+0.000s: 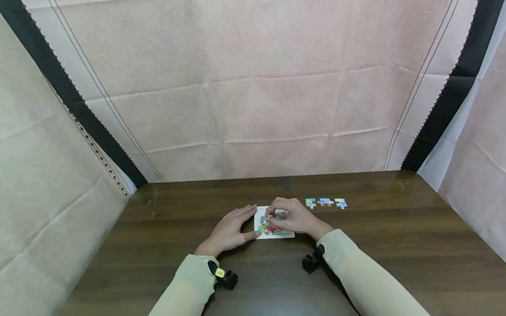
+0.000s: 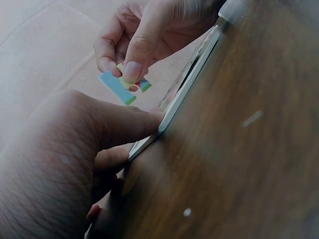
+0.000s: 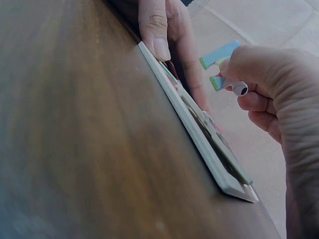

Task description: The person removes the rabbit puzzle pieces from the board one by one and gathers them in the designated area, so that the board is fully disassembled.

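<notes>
A small white-rimmed jigsaw puzzle board [image 1: 258,213] with a colourful picture lies on the table. My left hand [image 1: 231,229] rests at its left side, fingers extended and the thumb touching the near left corner. Above the board my right hand [image 1: 293,217] pinches a puzzle piece [image 2: 117,88] between thumb and fingertips. Blue with green ends shows on the piece in both wrist views, clear of the board. Part of the board's picture is hidden under the right hand. In the right wrist view, a section inside the board's frame [image 3: 202,149] sits tilted above the rim.
To the right of the board, three loose puzzle pieces [image 1: 325,202] lie in a row on the brown wooden table [image 1: 195,205]. Pale cloth walls [image 1: 276,103] with black strips [image 1: 80,110] stand behind and at both sides of the table.
</notes>
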`<state>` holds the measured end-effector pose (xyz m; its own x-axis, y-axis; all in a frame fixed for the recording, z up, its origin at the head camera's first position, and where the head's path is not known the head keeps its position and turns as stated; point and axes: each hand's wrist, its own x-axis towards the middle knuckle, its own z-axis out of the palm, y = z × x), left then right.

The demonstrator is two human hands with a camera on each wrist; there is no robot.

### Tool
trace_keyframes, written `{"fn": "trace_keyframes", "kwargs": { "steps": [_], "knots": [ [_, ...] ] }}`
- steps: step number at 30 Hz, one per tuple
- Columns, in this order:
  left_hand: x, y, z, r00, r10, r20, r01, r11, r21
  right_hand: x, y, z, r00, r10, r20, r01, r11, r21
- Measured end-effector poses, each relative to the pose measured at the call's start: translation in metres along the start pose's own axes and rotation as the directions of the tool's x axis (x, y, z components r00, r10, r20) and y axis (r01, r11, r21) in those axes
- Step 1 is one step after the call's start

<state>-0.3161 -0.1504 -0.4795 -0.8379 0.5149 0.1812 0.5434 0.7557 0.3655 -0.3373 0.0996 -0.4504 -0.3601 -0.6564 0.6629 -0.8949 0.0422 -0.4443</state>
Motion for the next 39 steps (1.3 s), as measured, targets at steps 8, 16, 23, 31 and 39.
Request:
{"fn": "trace_keyframes", "kwargs": {
  "steps": [8,16,23,31,39],
  "knots": [
    [0.000,0.000,0.000,1.000,-0.002,0.000,0.002,1.000,0.015,-0.015,0.030,0.000,0.999,0.046,-0.006,-0.046,0.998,-0.035],
    [-0.002,-0.001,0.002,1.000,-0.018,0.007,0.017,1.000,0.015,-0.034,0.033,-0.017,0.983,0.181,-0.018,-0.182,0.981,-0.068],
    [-0.001,-0.001,0.002,1.000,-0.017,0.009,0.017,1.000,0.015,-0.062,0.046,-0.048,0.936,0.347,-0.056,-0.351,0.927,-0.131],
    [0.000,-0.003,0.001,1.000,-0.008,-0.005,0.008,1.000,0.022,-0.085,0.047,-0.075,0.929,0.357,-0.093,-0.368,0.914,-0.168],
    [-0.001,-0.002,0.002,1.000,-0.014,0.010,0.014,1.000,0.022,-0.096,0.043,-0.082,0.936,0.342,-0.078,-0.351,0.917,-0.187]
  ]
}}
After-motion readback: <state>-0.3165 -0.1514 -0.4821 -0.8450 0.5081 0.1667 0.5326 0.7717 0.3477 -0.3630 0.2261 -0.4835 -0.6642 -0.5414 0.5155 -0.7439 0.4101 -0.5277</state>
